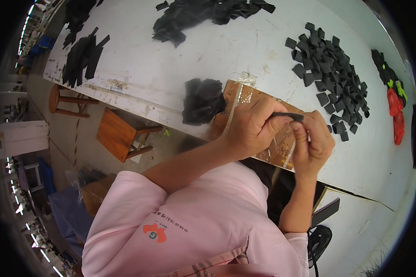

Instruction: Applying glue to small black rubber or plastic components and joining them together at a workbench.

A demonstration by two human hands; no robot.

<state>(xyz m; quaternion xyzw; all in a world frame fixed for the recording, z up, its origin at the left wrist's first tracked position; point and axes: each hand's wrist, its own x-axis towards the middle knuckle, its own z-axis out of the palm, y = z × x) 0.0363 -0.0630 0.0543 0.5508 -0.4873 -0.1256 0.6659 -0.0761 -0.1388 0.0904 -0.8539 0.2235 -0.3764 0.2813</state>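
Note:
Between my two hands a small black fabric strip (291, 116) is stretched above a brown wooden board (279, 154). My left hand (252, 128) is closed, pinching the strip's left part between thumb and fingers. Closed too, my right hand (315, 141) grips the strip's right end with thumb and fingertips. A loose pile of black fabric pieces (202, 101) lies just left of the board, near my left wrist. Clear tape covers parts of the board. To the right of my hands spreads a heap of small, folded-looking black squares (330, 69).
The white table (245, 51) also bears black fabric heaps (203, 18) at the back and long black strips (84, 57) at the far left. Two wooden stools (118, 134) stand beyond its left edge. Red and black items (395, 108) lie along the right side.

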